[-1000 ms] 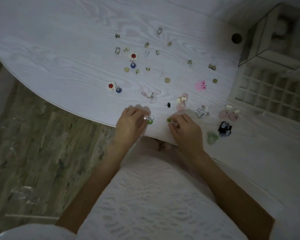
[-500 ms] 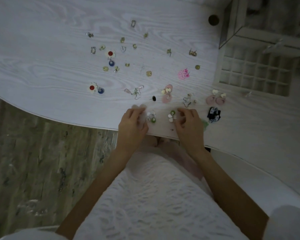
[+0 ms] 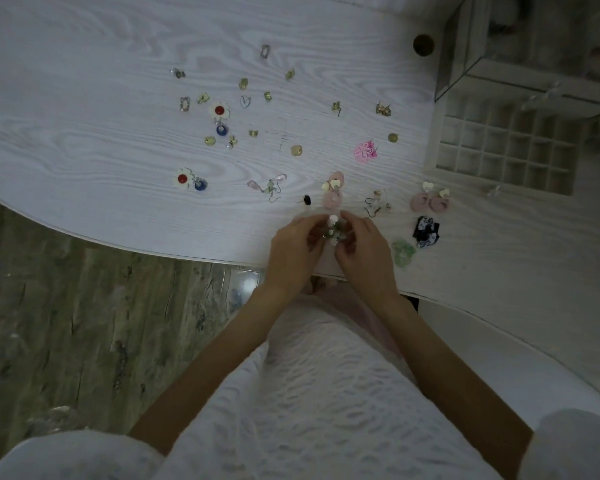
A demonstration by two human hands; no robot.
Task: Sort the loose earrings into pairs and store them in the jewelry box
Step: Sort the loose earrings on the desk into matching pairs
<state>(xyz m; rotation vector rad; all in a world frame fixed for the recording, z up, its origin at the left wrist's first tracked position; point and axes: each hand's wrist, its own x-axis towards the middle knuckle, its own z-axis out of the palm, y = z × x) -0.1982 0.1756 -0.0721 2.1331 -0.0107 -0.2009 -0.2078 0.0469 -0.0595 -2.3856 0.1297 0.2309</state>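
We are holding both hands together at the near edge of the white wood-grain surface (image 3: 84, 140). Our left hand (image 3: 293, 249) and right hand (image 3: 366, 251) are meeting fingertip to fingertip, each grip pinching the small green-and-white flower earrings (image 3: 334, 230) between curled fingers; we cannot tell exactly which piece each hand is holding.

The other loose earrings are lying scattered across the surface toward 12 o'clock from our hands: a pair of pink disc earrings with cream hearts (image 3: 334, 190) just beyond our fingertips, a white flower earring with a red centre and blue bead (image 3: 189, 180) at 10 o'clock, and a bright pink flower earring (image 3: 365, 151) at 1 o'clock.

The white jewelry box with a grid of small compartments (image 3: 506, 147) is standing open at 2 o'clock, well apart from our hands.
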